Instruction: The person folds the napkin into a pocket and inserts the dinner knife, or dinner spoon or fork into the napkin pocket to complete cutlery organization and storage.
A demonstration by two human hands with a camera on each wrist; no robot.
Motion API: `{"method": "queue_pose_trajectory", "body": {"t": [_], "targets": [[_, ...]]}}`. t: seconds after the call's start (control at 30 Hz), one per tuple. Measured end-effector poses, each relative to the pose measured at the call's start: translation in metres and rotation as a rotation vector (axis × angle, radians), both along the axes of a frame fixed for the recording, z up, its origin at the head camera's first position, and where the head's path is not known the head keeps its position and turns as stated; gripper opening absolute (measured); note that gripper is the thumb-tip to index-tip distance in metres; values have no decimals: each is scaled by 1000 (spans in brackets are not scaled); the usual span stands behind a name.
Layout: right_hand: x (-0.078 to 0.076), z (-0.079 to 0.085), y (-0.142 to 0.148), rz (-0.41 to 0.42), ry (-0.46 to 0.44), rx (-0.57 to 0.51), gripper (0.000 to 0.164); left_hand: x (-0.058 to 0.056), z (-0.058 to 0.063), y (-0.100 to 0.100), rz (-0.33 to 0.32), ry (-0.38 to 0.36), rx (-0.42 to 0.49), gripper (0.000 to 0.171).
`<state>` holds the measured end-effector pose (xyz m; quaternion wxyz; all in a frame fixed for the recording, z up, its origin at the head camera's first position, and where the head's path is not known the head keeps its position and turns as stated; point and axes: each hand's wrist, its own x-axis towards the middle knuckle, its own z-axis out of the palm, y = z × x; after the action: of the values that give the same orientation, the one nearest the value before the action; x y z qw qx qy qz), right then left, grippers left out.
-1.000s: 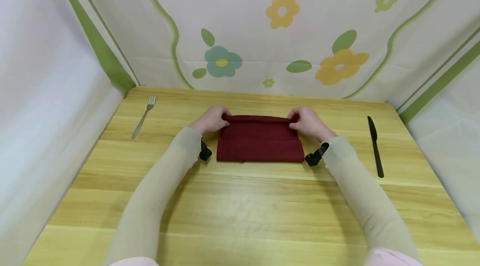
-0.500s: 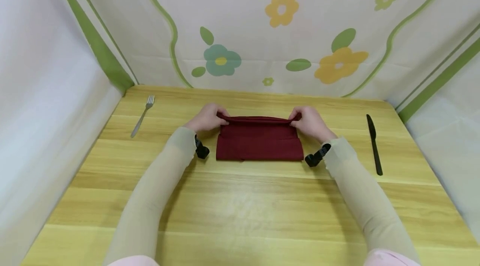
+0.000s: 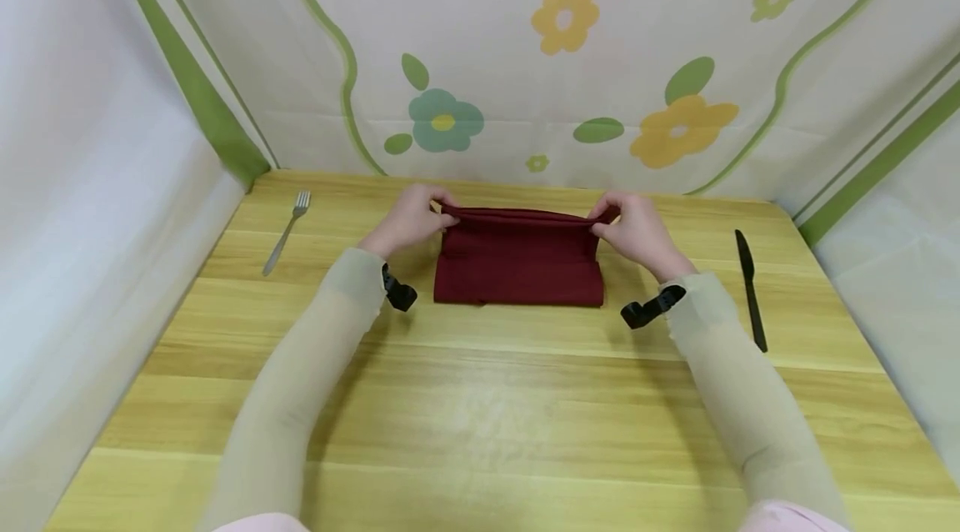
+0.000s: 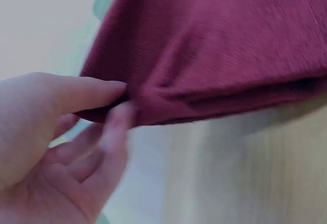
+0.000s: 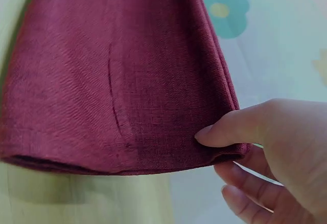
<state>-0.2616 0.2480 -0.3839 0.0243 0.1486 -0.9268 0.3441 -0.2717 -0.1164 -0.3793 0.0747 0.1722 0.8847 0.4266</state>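
Drawing the cloth (image 3: 519, 282) farther back than a moment ago, right of the fork (image 3: 291, 226); pinching its raised far edge with left hand (image 3: 411, 220) and right hand (image 3: 637, 232), apparently mid-arranging.

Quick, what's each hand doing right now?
Left hand: holding the dark red cloth, pinched at its far left corner.
Right hand: holding it too, pinched at its far right corner.

Cloth (image 3: 517, 282): one was there
Left hand (image 3: 409, 219), right hand (image 3: 636, 225): two held the cloth
Wrist cameras (image 3: 402, 297): two flanked it
Fork (image 3: 282, 243): one lay left of it
Knife (image 3: 749, 275): one lay right of it
Printed flowers (image 3: 429, 125): five showed beyond it
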Motion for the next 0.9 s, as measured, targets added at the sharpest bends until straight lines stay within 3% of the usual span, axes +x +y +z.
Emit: {"method": "queue_pose_trajectory", "body": {"t": [0.17,0.37,0.57,0.73,0.9], "targets": [[5,6,-1,15,25,6,10,5,2,-3,-60,-99,42,19],[6,1,0,28,38,6,11,10,-7,-5,-92,-51,-69,13],[12,-1,4,60,57,-1,12,16,-8,-8,-111,-39,-27,13],[29,-1,9,122,100,9,13,26,-6,-11,-154,12,-18,15],[56,-10,7,191,139,37,16,40,-10,-14,-198,124,-103,18]]}}
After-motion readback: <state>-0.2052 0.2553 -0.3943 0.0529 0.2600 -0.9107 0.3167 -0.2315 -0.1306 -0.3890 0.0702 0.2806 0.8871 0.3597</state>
